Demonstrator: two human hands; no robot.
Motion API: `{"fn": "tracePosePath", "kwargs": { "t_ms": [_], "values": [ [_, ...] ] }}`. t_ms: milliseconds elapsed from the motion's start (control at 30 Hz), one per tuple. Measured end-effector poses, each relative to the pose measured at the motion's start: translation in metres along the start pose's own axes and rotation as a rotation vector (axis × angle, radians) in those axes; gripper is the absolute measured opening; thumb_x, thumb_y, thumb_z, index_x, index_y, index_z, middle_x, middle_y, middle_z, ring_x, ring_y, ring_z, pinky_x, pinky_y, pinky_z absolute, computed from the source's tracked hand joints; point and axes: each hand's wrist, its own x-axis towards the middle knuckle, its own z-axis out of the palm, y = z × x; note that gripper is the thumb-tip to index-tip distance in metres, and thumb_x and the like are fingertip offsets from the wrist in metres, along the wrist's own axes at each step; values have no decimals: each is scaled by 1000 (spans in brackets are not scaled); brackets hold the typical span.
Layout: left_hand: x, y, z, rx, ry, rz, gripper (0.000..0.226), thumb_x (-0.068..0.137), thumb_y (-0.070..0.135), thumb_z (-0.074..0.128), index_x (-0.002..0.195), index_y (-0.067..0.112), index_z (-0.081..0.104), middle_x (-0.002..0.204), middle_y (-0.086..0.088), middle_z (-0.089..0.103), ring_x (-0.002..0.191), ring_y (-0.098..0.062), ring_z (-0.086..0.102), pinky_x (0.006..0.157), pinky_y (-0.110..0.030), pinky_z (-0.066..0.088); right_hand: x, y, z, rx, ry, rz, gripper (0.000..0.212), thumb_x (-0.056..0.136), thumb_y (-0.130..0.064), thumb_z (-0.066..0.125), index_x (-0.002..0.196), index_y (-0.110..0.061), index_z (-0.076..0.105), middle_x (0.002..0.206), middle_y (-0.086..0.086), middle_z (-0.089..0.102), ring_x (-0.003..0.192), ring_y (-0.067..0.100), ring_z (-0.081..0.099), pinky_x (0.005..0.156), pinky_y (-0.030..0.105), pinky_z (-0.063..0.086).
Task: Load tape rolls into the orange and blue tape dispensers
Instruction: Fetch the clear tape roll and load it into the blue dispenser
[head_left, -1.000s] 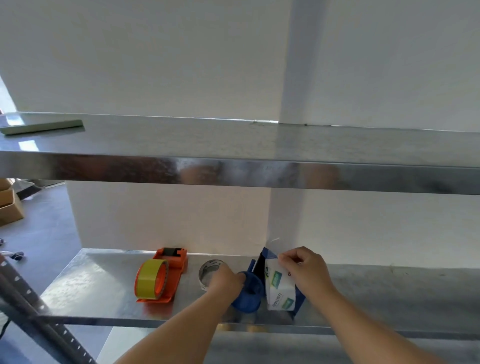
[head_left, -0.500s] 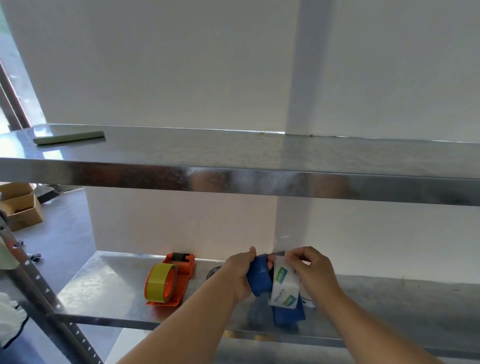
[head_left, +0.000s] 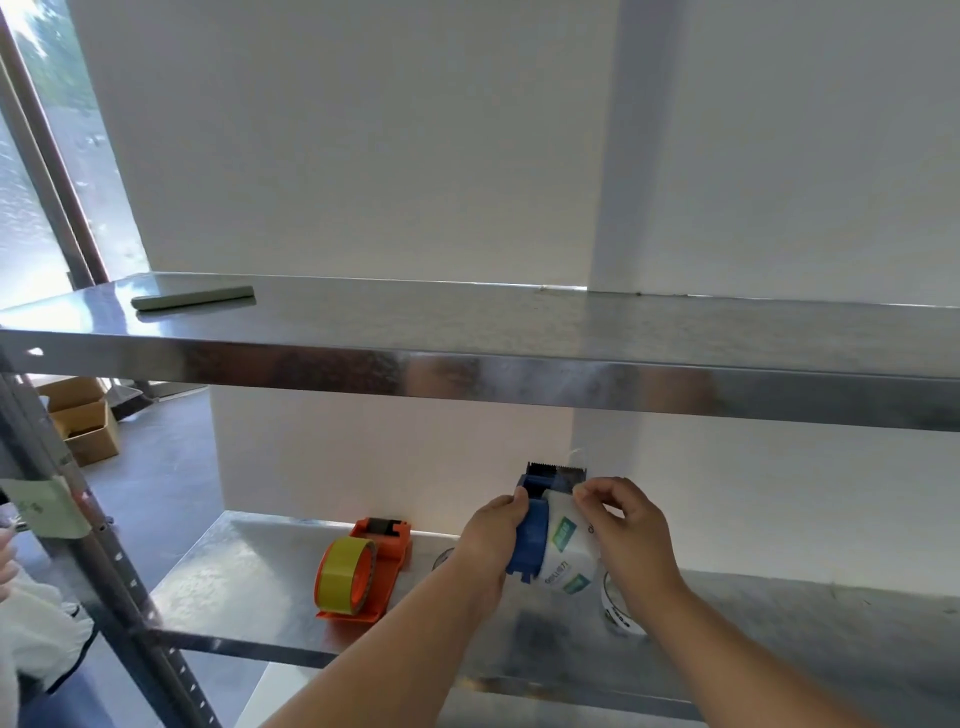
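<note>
My left hand (head_left: 491, 538) grips the blue tape dispenser (head_left: 531, 540), lifted off the lower shelf with its toothed cutter pointing up. A white tape roll with green labels (head_left: 567, 556) sits in the dispenser. My right hand (head_left: 626, 527) pinches the roll's free end near the cutter. The orange tape dispenser (head_left: 375, 564) lies on the lower shelf to the left, with a yellow tape roll (head_left: 343, 577) mounted on it.
Two more tape rolls lie on the lower metal shelf (head_left: 249, 582): one (head_left: 442, 558) behind my left wrist, one (head_left: 618, 608) under my right wrist. The upper shelf (head_left: 467, 332) carries a flat green bar (head_left: 192, 298). Cardboard boxes (head_left: 85, 421) stand on the floor at left.
The blue dispenser with the white roll has been lifted higher off the shelf. My right hand has moved up to the tape end near the cutter. The camera has tilted upward.
</note>
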Motion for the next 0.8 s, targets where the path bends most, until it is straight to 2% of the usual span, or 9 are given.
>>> {"fn": "tracePosePath", "kwargs": {
  "t_ms": [67,133,267,367,467,533,600,667,800],
  "values": [
    [-3,-3,1,19,-38,35,31,100,35,45,96,9,62,101,-18,71,91,-31,67,86,-41,55,0,0,2,-24,-15,-22,5,88,-18,63,85,-15,65,90,1,67,84,16,64,71,28,52],
    [-7,-6,3,-12,-91,63,32,100,36,44,91,9,60,91,-16,70,79,-29,66,76,-37,55,-2,-1,6,-41,-25,-45,5,88,-17,64,84,-14,65,90,2,67,83,15,64,71,28,53],
    [-14,-6,4,-79,-116,69,35,99,37,43,99,7,60,96,-18,69,82,-31,66,78,-38,53,-5,-4,14,-24,23,-66,7,89,-16,62,87,-11,65,90,2,67,78,8,62,64,19,47],
    [-21,-7,5,-147,-157,59,43,99,42,39,101,8,66,90,-15,72,77,-28,68,75,-37,55,-6,-4,19,-11,60,-87,6,88,-16,62,83,-16,65,87,2,67,79,13,64,69,27,53],
    [-22,-9,8,-74,-173,141,51,91,59,43,106,16,67,97,-13,74,93,-31,70,90,-46,55,-6,-6,22,-8,17,-88,8,88,-18,62,81,-20,65,86,1,68,81,18,66,74,33,57],
    [-25,-9,9,35,-132,255,46,88,54,54,108,12,61,98,-11,72,94,-29,70,88,-40,57,-3,-8,21,-65,-2,-115,8,88,-17,62,82,-20,65,85,-1,68,81,17,65,74,31,57],
    [-26,-10,8,41,-147,306,36,87,40,63,104,9,56,93,-10,70,81,-21,74,73,-30,61,2,-11,18,-102,-4,-115,8,89,-17,61,82,-16,65,80,-1,67,77,18,63,69,34,56],
    [-32,-9,8,24,-207,318,24,90,26,64,101,8,53,85,-7,68,61,-9,71,54,-19,58,8,-13,15,-95,-4,-93,9,90,-18,60,83,-14,64,75,1,66,72,19,61,66,36,54],
    [-34,-5,4,50,-252,346,22,92,20,62,107,9,50,94,-10,68,62,-8,69,52,-18,56,21,-16,11,-59,4,-52,9,91,-16,58,90,-10,65,77,4,68,74,20,63,69,31,52]
  ]
}}
